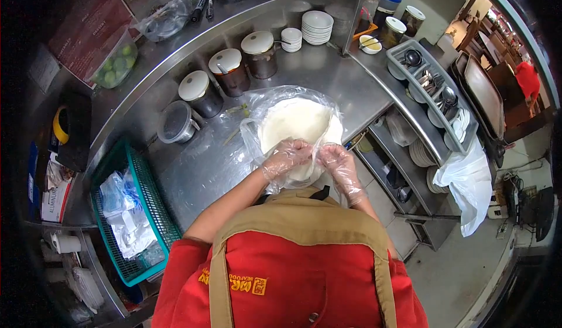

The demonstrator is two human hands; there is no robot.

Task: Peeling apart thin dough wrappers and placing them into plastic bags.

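Note:
A stack of thin round white sheets, perhaps wrappers (294, 119), lies on a clear plastic bag (251, 132) on the steel counter before me. Both my hands wear clear plastic gloves. My left hand (287, 157) pinches the near edge of a sheet at the stack's lower side. Close beside it on the right, my right hand (337, 159) pinches the same lifted edge, fingers closed. The raised edge forms a narrow fold between the two hands. My fingertips are partly hidden by the gloves and the sheet.
Lidded condiment jars (230, 71) and a clear tub (174, 121) stand behind the stack. A green plastic basket (151, 209) with plastic bags is at left. White bowls (317, 27) are stacked at the back. A grey cutlery tray (428, 95) sits at right, above shelves with plates (423, 154).

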